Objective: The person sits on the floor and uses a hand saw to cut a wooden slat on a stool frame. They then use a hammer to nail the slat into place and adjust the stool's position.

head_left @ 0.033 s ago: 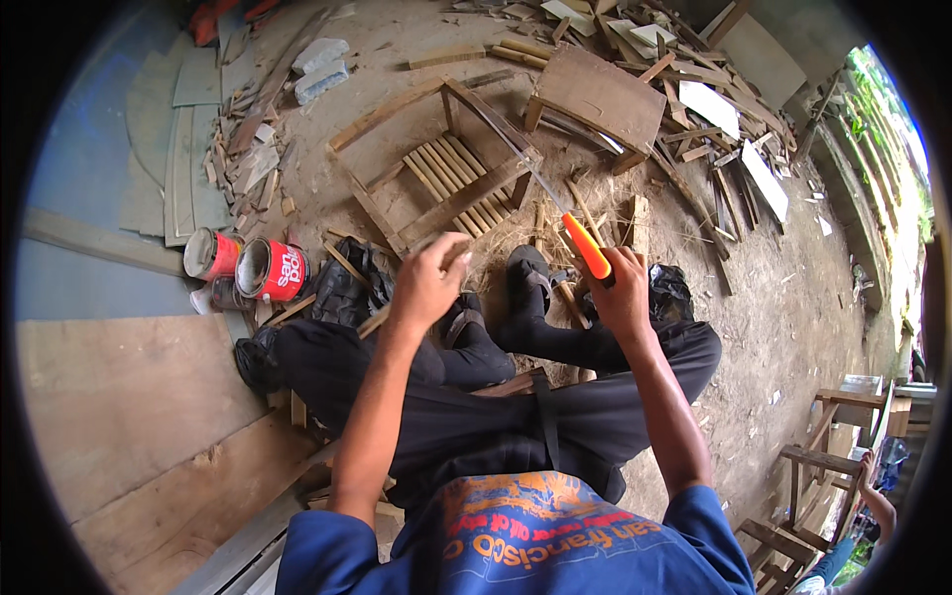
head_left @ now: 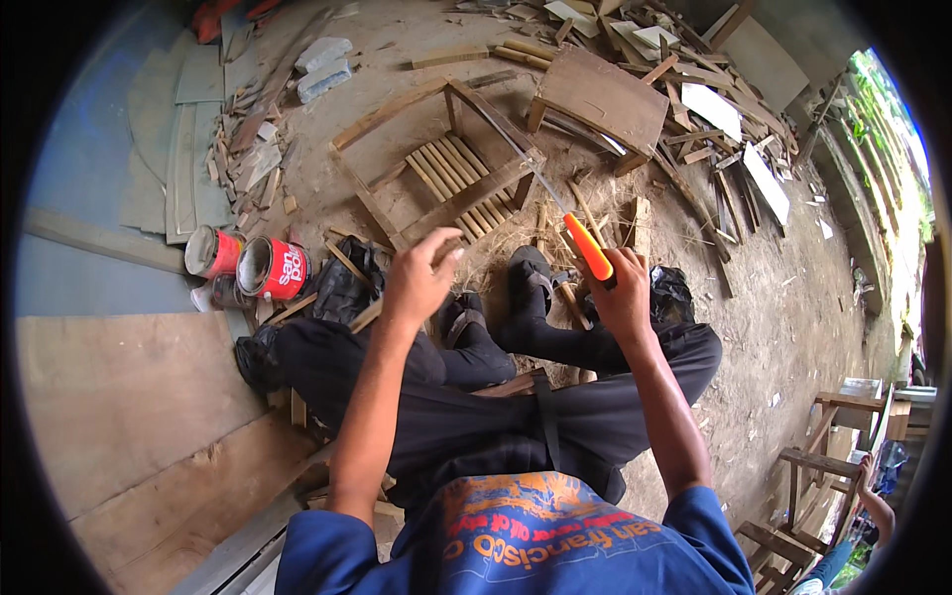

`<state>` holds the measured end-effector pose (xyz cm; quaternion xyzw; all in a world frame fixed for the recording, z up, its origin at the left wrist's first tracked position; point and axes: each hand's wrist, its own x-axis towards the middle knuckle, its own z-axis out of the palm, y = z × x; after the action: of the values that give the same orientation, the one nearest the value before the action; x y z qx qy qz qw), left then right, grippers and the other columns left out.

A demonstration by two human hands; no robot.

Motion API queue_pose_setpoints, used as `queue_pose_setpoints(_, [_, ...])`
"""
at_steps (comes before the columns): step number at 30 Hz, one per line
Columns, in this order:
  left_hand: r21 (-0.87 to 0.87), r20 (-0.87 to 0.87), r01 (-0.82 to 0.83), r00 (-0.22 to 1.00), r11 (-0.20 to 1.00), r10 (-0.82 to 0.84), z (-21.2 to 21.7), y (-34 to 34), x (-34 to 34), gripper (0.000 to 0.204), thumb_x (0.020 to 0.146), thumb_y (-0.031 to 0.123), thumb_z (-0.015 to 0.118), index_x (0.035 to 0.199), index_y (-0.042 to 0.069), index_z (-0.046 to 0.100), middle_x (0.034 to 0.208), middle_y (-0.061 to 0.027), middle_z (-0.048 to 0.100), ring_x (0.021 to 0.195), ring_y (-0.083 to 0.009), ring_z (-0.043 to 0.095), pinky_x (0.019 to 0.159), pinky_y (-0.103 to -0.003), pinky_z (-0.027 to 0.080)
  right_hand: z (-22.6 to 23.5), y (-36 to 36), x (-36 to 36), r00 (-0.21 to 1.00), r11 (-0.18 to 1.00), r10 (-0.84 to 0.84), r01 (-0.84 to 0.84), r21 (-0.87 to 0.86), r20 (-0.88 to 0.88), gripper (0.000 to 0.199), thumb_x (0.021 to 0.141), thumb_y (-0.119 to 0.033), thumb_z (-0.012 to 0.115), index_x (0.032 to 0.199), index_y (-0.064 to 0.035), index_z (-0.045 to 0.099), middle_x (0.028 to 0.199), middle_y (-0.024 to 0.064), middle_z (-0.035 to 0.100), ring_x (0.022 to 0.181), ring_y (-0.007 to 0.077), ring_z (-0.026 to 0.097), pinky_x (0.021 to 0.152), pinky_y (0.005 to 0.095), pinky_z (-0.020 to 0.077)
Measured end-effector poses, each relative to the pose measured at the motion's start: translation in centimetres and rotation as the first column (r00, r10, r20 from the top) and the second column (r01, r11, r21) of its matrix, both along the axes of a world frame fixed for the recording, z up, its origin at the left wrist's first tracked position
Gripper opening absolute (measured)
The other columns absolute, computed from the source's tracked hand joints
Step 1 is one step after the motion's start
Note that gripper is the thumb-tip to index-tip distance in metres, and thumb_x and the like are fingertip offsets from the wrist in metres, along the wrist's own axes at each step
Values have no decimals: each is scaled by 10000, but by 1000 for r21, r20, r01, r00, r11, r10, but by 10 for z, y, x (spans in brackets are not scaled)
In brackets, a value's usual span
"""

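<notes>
My right hand (head_left: 623, 290) is closed round the orange handle of a long, thin-bladed tool (head_left: 589, 248). Its blade points up and left across the wooden frame, seen nearly edge-on, so its exact kind is unclear. In front of my left knee, my left hand (head_left: 421, 280) has its fingers curled. The pale end of a wooden strip (head_left: 366, 316) sticks out beside that wrist; its middle is hidden behind the hand, which appears to grip it. Beyond both hands a wooden frame with a slatted panel (head_left: 436, 164) lies on the ground.
Two red cans (head_left: 277, 269) stand at the left beside wooden boards (head_left: 139, 387). A low wooden bench (head_left: 602, 97) is ahead, near a heap of scrap wood (head_left: 694, 119). Wood shavings lie around my feet. At the lower right, another person's arm (head_left: 877, 508) reaches along wooden furniture (head_left: 823, 459).
My left hand has shifted slightly to the left, and the end of the wooden strip has moved with it. My right hand and the orange-handled tool look almost unmoved.
</notes>
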<state>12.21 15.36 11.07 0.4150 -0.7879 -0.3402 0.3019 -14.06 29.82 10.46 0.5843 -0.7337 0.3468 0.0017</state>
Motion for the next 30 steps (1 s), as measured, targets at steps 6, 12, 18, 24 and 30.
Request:
queue_pose_setpoints(6, [-430,114,-222,948,875,297,8,-26,43,356,870,88,695,1207,-3,627,1196,-204,651,1149,-389,602,984,-437,475,30,-15,38,962,989,-45,81,-126,268,226,796,-143,823,950,-25,706,831,123,658,792,327,602,746,392,458])
queue_pose_setpoints(12, [151,-297,143,950,978,-94,-20,40,-13,414,949,309,686,1251,30,636,1202,-141,691,1126,-233,658,952,-365,510,41,-25,69,873,987,7,72,-143,487,206,874,-119,778,1006,16,697,744,42,649,672,112,575,636,264,459])
queue_pose_setpoints(18, [197,-434,351,868,915,-240,-27,70,-54,278,944,103,667,1218,62,639,979,-82,731,905,-157,709,780,-308,561,48,-30,87,678,992,50,55,-118,734,216,935,-105,709,1110,21,696,889,9,702,784,44,597,702,215,482])
queue_pose_setpoints(24, [353,-431,229,900,907,-60,-29,61,-53,157,960,128,656,1064,13,678,869,-52,716,811,-105,679,723,-273,550,14,-22,46,702,970,34,148,-192,711,228,973,-120,669,1144,31,672,999,35,707,935,90,646,829,241,503])
queue_pose_setpoints(30, [516,-602,147,763,844,235,-65,41,-28,139,1009,152,599,1039,17,597,934,-35,683,769,-71,652,642,-223,562,-84,8,-46,897,926,-286,349,-144,338,285,876,-223,773,1039,-14,671,721,123,655,668,194,649,656,319,492])
